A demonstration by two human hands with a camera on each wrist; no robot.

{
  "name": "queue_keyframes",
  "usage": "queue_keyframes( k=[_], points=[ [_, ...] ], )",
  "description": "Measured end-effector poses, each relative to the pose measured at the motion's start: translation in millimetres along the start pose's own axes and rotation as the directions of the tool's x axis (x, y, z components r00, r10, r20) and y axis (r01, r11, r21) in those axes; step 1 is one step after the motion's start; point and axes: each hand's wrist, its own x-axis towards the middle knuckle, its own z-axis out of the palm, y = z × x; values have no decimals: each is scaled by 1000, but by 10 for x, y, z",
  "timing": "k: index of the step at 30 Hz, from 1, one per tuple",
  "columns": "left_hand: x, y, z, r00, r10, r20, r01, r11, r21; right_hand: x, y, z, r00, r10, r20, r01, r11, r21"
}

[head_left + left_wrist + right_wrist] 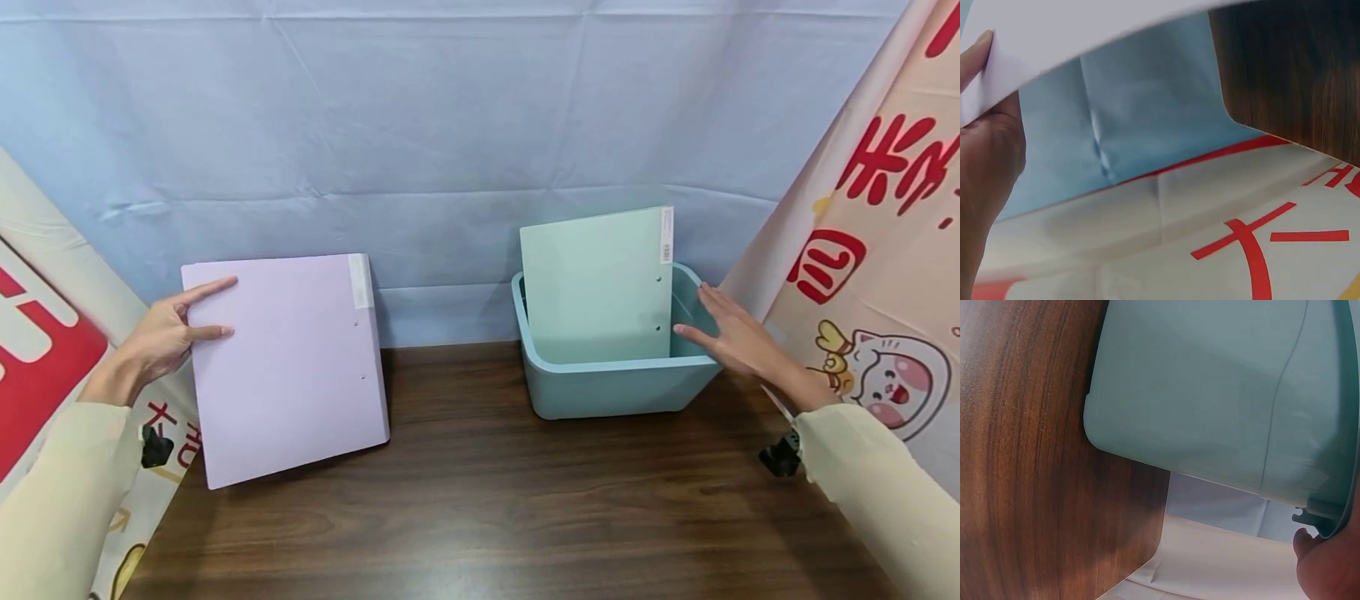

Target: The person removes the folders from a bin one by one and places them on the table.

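Observation:
My left hand grips the left edge of a lilac binder, its thumb and index finger on the front and the other fingers behind. The binder stands upright, slightly tilted, at the table's left side, with a white label strip at its upper right. In the left wrist view, the binder crosses above the hand. My right hand holds the right rim of a blue-green bin, thumb over the inside. A mint-green binder stands in this bin, sticking up above the rim.
The brown wooden table lies in front of both hands. A light blue cloth hangs behind it. Printed cloths with red characters hang at the left and right sides.

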Motion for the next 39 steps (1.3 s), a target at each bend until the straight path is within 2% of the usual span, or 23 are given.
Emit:
queue_keyframes(
  k=[5,10,16,27,37,39],
  points=[
    [54,-97,-67,999,-46,13,44,990,131,-3,-9,-2,1000,0,-4,0,1000,1],
    [69,-191,-108,993,-107,53,101,988,116,3,-13,-9,1000,7,7,-7,1000,-3],
    [70,-317,-151,990,-114,86,100,984,149,25,-17,-14,1000,-1,1,1,1000,-9],
    [149,-485,-130,990,-132,54,118,973,199,-15,-37,-14,1000,1,-12,-1,1000,-4],
    [133,-713,-72,990,-141,5,139,983,118,11,-9,0,1000,11,-5,-11,1000,-8],
    [138,-747,-63,989,-148,-3,147,981,130,10,0,3,1000,13,-5,-14,1000,-6]
  ],
)
